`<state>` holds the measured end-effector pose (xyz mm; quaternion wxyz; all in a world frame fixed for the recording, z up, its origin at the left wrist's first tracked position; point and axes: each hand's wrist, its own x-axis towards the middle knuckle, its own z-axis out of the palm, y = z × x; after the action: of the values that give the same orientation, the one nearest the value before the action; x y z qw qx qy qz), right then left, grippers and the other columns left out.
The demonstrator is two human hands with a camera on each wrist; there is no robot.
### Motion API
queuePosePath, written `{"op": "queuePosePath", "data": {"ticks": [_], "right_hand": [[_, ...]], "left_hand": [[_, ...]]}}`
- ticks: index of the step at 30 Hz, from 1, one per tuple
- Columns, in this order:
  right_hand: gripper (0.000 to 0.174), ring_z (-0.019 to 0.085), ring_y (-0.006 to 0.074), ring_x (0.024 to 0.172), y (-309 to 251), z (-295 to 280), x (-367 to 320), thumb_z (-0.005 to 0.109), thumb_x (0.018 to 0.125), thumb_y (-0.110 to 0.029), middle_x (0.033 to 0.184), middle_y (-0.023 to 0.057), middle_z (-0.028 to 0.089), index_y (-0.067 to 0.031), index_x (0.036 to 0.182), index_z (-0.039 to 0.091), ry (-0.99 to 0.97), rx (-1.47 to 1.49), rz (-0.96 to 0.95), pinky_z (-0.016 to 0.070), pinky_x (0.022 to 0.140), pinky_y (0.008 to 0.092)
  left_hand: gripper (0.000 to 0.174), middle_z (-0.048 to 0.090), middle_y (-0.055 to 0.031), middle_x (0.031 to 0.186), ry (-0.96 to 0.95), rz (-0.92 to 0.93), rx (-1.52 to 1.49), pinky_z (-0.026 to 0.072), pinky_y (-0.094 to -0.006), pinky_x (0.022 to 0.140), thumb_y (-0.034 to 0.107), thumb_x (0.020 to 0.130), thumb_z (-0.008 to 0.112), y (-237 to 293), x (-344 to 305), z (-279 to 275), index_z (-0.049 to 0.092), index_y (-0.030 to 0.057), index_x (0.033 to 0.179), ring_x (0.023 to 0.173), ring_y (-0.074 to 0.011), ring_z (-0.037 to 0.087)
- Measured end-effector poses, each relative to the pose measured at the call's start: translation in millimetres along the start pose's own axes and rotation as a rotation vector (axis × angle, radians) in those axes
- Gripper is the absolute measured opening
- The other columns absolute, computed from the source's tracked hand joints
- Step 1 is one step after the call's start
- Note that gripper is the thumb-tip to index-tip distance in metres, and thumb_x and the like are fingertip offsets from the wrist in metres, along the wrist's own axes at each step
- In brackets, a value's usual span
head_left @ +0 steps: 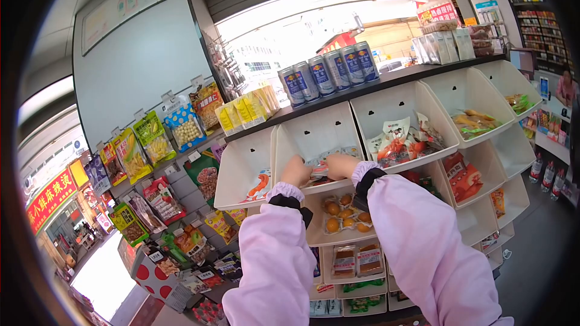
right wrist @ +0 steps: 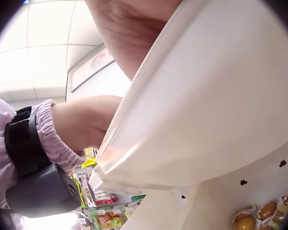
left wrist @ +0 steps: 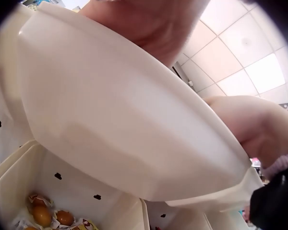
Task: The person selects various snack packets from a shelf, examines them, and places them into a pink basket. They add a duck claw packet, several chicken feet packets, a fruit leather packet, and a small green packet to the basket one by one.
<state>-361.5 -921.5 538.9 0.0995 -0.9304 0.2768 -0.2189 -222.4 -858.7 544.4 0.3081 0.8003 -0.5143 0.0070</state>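
Observation:
In the head view, both hands reach over the front rim of one white bin point(head_left: 317, 127) in the top row. My left hand point(head_left: 296, 171) is at the bin's left side and my right hand point(head_left: 342, 166) at its right, with flat clear packets point(head_left: 320, 158) between and under them. The fingers are down among the packets, so their grip is hidden. The left wrist view shows the bin's underside point(left wrist: 120, 110) with the left hand point(left wrist: 144, 28) above its rim. In the right wrist view, the right hand point(right wrist: 134, 28) is likewise behind the rim.
Beside this bin are one with red-and-white packets point(head_left: 399, 142) and one with orange-red packets point(head_left: 260, 186). Blue-and-silver cans point(head_left: 329, 72) line the shelf above. Lower bins hold packed brown eggs point(head_left: 344, 212). Hanging snack bags point(head_left: 154, 139) cover the left wall.

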Motion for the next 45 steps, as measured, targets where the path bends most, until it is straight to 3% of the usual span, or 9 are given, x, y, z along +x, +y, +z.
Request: {"op": "queuePosePath", "data": {"ticks": [7,8,12,15,21,25,31,38,45], "right_hand": [[0.022,0.06,0.0332,0.069,-4.7,-11.0,-9.5,0.058,0.073,-0.018,0.073,0.0205,0.06,0.0037,0.072,0.061,0.33,0.253,0.045,0.0465,0.065,0.0391],[0.022,0.06,0.0333,0.068,-3.1,-13.6,-9.9,0.058,0.073,-0.018,0.073,0.0202,0.06,0.0039,0.072,0.061,0.388,0.254,-0.002,0.0466,0.064,0.0385],[0.026,0.06,0.0308,0.066,-14.9,-34.4,-23.2,0.057,0.075,-0.022,0.071,0.0189,0.06,0.004,0.074,0.062,0.475,0.455,-0.058,0.0466,0.063,0.0347],[0.022,0.057,0.0119,0.065,-27.4,-37.7,-36.2,0.053,0.08,-0.016,0.07,0.0074,0.061,0.0042,0.087,0.061,0.522,0.687,-0.133,0.0444,0.058,0.0255],[0.023,0.057,0.0116,0.082,-79.1,-20.4,-77.9,0.049,0.081,-0.003,0.093,0.0096,0.058,0.0079,0.101,0.052,0.556,1.167,-0.392,0.0464,0.067,0.0225],[0.026,0.054,0.012,0.092,-119.9,9.9,-106.2,0.044,0.082,0.002,0.106,0.01,0.052,0.0048,0.108,0.047,0.379,1.332,-0.439,0.044,0.078,0.0229],[0.041,0.049,0.0148,0.101,-173.8,131.0,-151.3,0.044,0.08,0.006,0.111,0.0121,0.047,0.0022,0.12,0.032,-0.102,1.516,-0.276,0.0425,0.083,0.0255],[0.035,0.055,0.0138,0.088,-240.3,336.4,-249.3,0.044,0.08,0.004,0.104,0.0112,0.053,0.0013,0.114,0.037,-0.68,1.552,0.092,0.0469,0.073,0.0246],[0.033,0.055,0.0157,0.09,-319.8,449.0,-335.9,0.046,0.08,0.003,0.102,0.0121,0.053,0.0017,0.112,0.039,-1.155,1.407,0.313,0.0468,0.074,0.0255]], "left_hand": [[0.032,0.056,-0.0111,0.066,0.143,0.053,-0.599,0.045,-0.0281,0.046,0.004,0.068,0.06,7.5,-3.7,-10.5,0.051,-0.0025,0.098,0.057,-0.0162,0.057],[0.033,0.055,-0.0099,0.078,0.11,0.049,-0.565,0.0496,-0.0273,0.056,0.004,0.074,0.058,18.3,-14.5,-21.8,0.048,0.0,0.105,0.068,-0.0173,0.058],[0.034,0.052,-0.0076,0.078,0.263,0.244,-0.607,0.0491,-0.0256,0.057,0.002,0.075,0.056,21.3,-23.2,-37.8,0.046,0.0,0.107,0.067,-0.0135,0.055],[0.035,0.05,-0.0056,0.079,0.391,0.377,-0.737,0.0479,-0.0233,0.059,0.001,0.076,0.055,21.1,-42.9,-46.4,0.043,-0.0006,0.11,0.068,-0.0112,0.053],[0.047,0.048,-0.0067,0.092,0.437,0.43,-1.157,0.0433,-0.0206,0.069,0.0,0.079,0.053,11.9,-122.8,-61.4,0.031,-0.0016,0.121,0.081,-0.0106,0.052],[0.058,0.045,-0.0102,0.104,0.271,0.347,-1.541,0.0426,-0.0249,0.079,-0.008,0.076,0.049,-26.0,-188.1,-64.1,0.021,-0.004,0.127,0.097,-0.0152,0.05],[0.07,0.048,-0.0131,0.106,0.444,0.037,-1.624,0.0424,-0.033,0.086,-0.013,0.074,0.049,-141.0,-307.1,-23.0,0.009,-0.004,0.13,0.1,-0.021,0.05],[0.05,0.046,-0.0141,0.117,0.484,-0.585,-1.815,0.0393,-0.0339,0.092,-0.012,0.077,0.045,-271.8,-490.5,26.9,0.029,-0.0033,0.124,0.108,-0.0224,0.046],[0.044,0.048,-0.0128,0.112,0.729,-1.073,-1.838,0.0453,-0.037,0.084,-0.011,0.078,0.044,-343.1,-643.8,49.1,0.033,-0.0023,0.119,0.1,-0.0244,0.052]]}}
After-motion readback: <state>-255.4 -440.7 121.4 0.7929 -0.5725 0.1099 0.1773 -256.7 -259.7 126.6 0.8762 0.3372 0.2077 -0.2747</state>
